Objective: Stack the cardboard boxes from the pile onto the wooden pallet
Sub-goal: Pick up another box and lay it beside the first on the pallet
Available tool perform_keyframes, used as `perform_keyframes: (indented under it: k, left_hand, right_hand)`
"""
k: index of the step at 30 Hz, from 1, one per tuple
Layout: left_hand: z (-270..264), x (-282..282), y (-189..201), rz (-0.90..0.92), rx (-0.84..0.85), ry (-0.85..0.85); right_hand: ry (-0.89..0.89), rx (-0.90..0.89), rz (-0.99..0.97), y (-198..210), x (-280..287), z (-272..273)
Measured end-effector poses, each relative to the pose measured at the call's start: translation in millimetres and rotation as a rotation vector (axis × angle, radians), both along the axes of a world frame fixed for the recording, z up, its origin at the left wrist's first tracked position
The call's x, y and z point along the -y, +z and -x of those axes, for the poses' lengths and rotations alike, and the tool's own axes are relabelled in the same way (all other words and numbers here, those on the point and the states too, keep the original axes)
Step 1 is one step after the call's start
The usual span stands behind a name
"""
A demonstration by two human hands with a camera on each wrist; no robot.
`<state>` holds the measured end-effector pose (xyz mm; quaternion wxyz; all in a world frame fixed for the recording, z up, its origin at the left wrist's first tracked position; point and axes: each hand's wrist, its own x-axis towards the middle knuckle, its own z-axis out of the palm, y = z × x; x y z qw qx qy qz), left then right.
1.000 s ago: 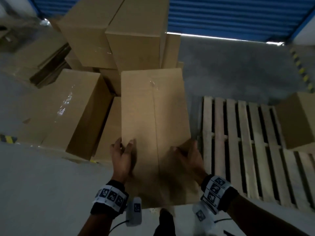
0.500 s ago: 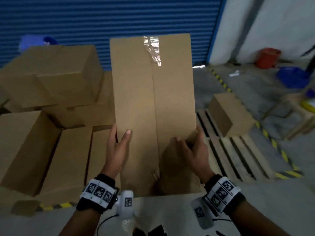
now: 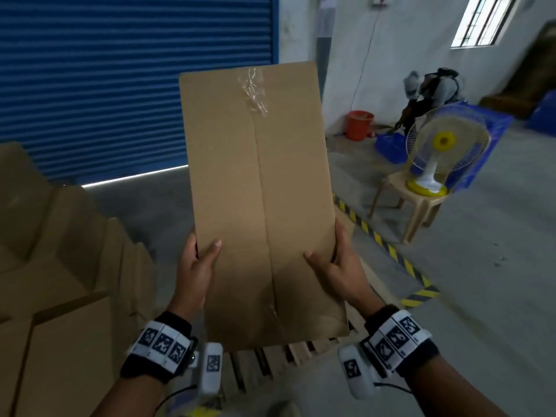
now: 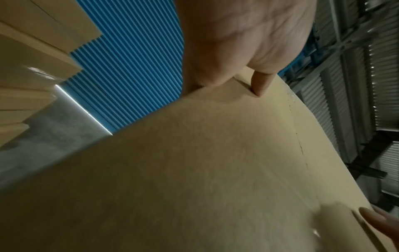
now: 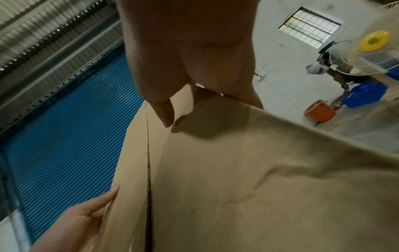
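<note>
A person's left hand (image 3: 197,267) and right hand (image 3: 337,266) grip a cardboard box (image 3: 258,188) by its side edges, held above the wooden pallet (image 3: 270,361) (mostly hidden), where a blind set-down could catch the slats.

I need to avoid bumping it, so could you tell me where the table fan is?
In the head view the table fan stands on a plastic chair at right, beyond the carried box.

Warehouse: blue roller shutter (image 3: 135,85) at 11 o'clock, hazard-striped concrete floor (image 3: 481,281), stacked boxes (image 3: 60,281) at 8 o'clock.
</note>
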<state>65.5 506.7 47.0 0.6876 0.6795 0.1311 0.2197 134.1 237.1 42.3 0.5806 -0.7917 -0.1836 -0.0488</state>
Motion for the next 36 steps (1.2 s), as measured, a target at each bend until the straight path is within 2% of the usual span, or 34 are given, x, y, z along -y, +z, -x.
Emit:
perform_keyframes:
  k: [11, 16, 20, 26, 33, 36]
  left_hand:
    - [-199, 61, -23, 0.022, -0.010, 0.021]
    - [-270, 89, -36, 0.022, -0.039, -0.044]
    - [-323, 112, -55, 0.032, -0.109, -0.035]
    - [-402, 155, -68, 0.000, -0.182, 0.043]
    - [-488, 140, -94, 0.099, -0.261, 0.120]
    - [-533, 110, -126, 0.079, -0.297, 0.126]
  right_hand:
    - [-0.016, -0.117, 0.032, -3, 56, -200]
    - [-0.055, -0.290, -0.029, -33, 86, -273]
    - [-0.040, -0.376, -0.081, -62, 108, -340]
    - [0.106, -0.513, -0.164, -87, 135, -449]
    - [0.238, -0.590, -0.063, -116, 111, -561]
    - [0.289, -0.595, -0.023, -147, 80, -612]
